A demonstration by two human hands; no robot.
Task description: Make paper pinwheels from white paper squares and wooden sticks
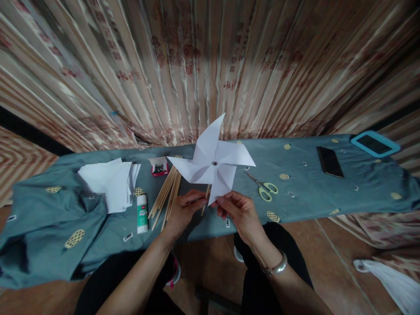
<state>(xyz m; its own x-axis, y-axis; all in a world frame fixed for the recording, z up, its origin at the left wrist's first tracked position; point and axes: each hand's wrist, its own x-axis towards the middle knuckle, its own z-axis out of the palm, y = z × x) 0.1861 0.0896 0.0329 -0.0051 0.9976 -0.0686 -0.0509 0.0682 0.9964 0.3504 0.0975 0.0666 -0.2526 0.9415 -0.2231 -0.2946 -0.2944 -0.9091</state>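
Observation:
A white paper pinwheel (201, 162) stands up in front of me, its blades folded in to a small metal pin at the centre. My left hand (186, 211) is closed around the thin wooden stick (206, 200) below the blades. With thumb and fingers pinched together, my right hand (239, 213) is at the tip of the lowest blade. More wooden sticks (167, 192) lie in a loose bundle behind my left hand. Scissors (265, 189) with pale green handles rest to the right of the pinwheel.
On the grey-green cloth (311, 192) lie a stack of cut white paper (114, 183), a glue stick (142, 214) and a small red box of pins (159, 168). A phone (330, 162) and a blue-framed tablet (375, 144) are at the right. Behind hangs a striped curtain (210, 65).

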